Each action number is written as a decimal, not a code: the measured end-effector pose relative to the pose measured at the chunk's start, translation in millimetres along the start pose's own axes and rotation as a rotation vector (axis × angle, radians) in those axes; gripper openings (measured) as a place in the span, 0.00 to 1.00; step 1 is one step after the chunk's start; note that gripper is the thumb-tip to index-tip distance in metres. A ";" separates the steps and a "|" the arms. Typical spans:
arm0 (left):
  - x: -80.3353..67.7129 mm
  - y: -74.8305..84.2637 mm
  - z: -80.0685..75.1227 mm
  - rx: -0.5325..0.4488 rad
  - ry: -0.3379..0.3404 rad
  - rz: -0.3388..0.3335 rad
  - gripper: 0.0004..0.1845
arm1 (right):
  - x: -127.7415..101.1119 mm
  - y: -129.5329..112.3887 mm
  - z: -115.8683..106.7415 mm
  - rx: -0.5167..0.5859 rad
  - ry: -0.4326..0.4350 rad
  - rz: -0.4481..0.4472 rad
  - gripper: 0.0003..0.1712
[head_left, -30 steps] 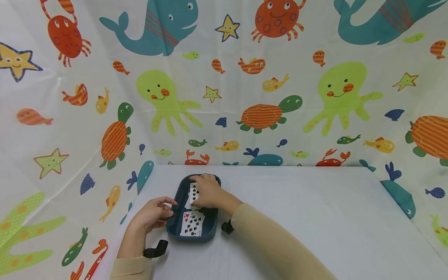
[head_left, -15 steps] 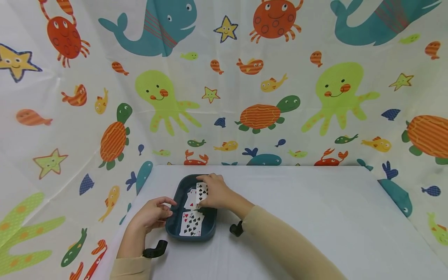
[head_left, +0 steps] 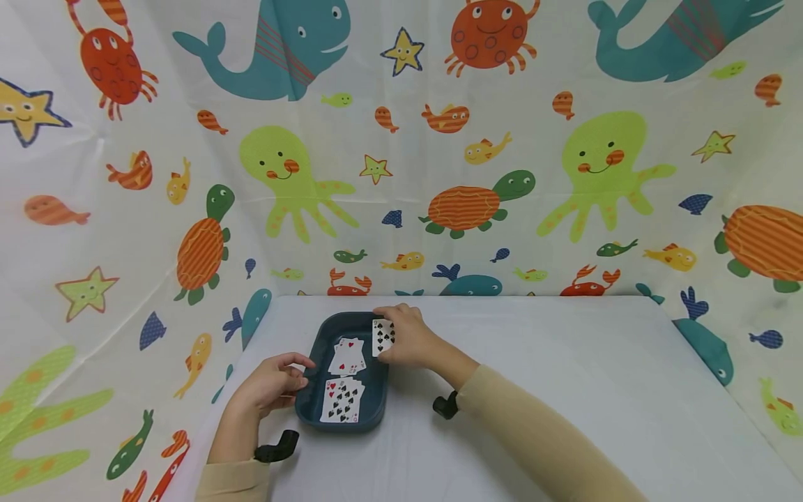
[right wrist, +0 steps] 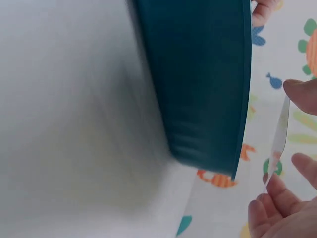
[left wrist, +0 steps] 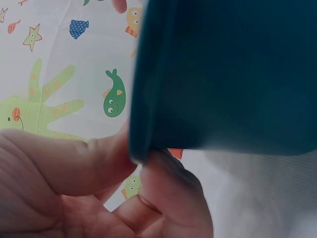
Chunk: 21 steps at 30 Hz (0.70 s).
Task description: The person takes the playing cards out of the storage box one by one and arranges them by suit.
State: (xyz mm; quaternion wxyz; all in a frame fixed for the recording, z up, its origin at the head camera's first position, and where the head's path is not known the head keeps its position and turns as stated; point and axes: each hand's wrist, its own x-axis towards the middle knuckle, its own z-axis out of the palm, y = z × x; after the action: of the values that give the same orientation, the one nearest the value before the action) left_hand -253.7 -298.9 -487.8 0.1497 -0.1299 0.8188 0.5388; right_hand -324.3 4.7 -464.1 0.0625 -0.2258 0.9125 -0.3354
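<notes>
My left hand (head_left: 274,382) pinches the left rim of a dark blue tray (head_left: 375,392) with thumb and finger, plain in the left wrist view, where the tray wall (left wrist: 228,74) fills the right side. My right hand (head_left: 414,340) holds a spade playing card (head_left: 383,338) by its two ends, over the tray's far right edge. Seen edge-on in the right wrist view, the card (right wrist: 280,135) bows slightly, raised above the rim. Inside the tray lie two groups of face-up cards: a far pile (head_left: 347,357) topped by hearts, and a near pile (head_left: 341,401) showing several spades and a heart.
The tray stands on a white table (head_left: 533,390) that stretches away to the right. A cloth (head_left: 414,139) printed with sea animals hangs behind and at the sides. A black wrist camera mount (head_left: 277,447) juts from the left wrist, another mount (head_left: 446,405) from the right.
My right hand has lifted the spade card off the far pile and moved it right to the tray's edge, uncovering heart cards below. The left hand has stayed at the rim.
</notes>
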 end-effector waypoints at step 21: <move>-2.2 1.2 1.1 -0.008 0.006 0.022 0.18 | -11.7 62.1 -9.4 0.028 0.033 0.058 0.53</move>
State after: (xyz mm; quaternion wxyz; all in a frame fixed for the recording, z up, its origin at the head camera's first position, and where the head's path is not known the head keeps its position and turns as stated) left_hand -252.0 -297.4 -486.4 0.1408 -0.1228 0.8185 0.5433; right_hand -339.4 57.2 -497.1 0.0605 -0.1930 0.9146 -0.3500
